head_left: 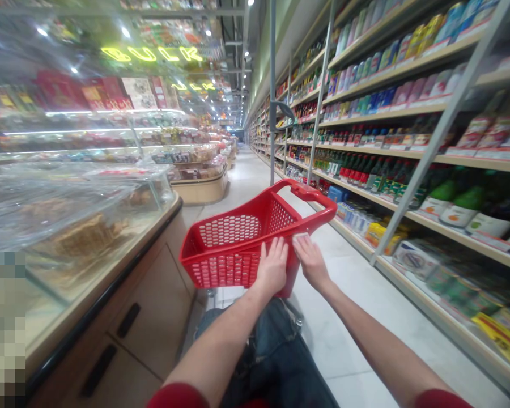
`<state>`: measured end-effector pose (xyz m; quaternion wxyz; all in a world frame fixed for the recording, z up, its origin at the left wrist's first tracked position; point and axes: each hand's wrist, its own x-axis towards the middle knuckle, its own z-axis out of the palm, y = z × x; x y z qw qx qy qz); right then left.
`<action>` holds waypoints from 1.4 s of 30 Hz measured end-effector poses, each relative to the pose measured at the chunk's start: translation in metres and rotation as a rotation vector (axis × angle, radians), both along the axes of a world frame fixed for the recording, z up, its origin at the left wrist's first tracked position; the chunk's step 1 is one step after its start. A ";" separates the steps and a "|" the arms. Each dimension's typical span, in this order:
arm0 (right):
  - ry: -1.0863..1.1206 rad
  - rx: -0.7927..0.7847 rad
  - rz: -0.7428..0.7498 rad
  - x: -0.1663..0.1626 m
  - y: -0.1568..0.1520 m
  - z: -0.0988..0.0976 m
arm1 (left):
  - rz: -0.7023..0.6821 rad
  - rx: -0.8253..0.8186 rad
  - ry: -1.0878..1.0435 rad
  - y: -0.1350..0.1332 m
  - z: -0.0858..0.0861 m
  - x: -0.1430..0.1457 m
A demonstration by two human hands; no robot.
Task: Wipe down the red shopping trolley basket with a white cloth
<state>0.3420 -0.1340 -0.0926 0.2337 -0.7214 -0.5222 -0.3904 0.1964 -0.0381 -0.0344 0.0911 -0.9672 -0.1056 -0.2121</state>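
Note:
A red plastic shopping basket (pixel 233 238) on a cart frame stands in front of me in a supermarket aisle, empty as far as its mesh walls show. My left hand (pixel 273 266) is wrapped over the basket's near rim. Right beside it, my right hand (pixel 311 259) grips the same rim, fingers curled over the edge. The basket's red handle (pixel 310 192) sticks up at its far end. My forearms reach out from red sleeves, and dark jeans show below.
A glass-topped bulk food counter (pixel 80 226) with wooden cabinet doors runs along the left. Long shelves of bottles and packets (pixel 408 164) line the right, with slanted metal posts (pixel 433 141). The pale tiled aisle floor (pixel 255 170) stretches ahead between them.

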 end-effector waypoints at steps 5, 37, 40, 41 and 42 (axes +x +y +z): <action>0.012 0.077 -0.022 0.000 -0.010 0.014 | 0.043 0.011 0.033 0.016 -0.007 -0.009; 0.005 -0.029 0.103 -0.063 0.058 0.012 | 0.198 -0.082 0.061 0.055 -0.031 -0.053; -0.005 0.005 0.105 -0.065 0.071 0.023 | 0.240 -0.082 0.064 0.062 -0.030 -0.057; -0.006 -0.031 0.118 -0.067 0.074 0.021 | 0.245 -0.080 0.067 0.063 -0.030 -0.059; -0.007 -0.078 0.132 -0.071 0.076 0.016 | 0.247 -0.078 0.071 0.064 -0.032 -0.062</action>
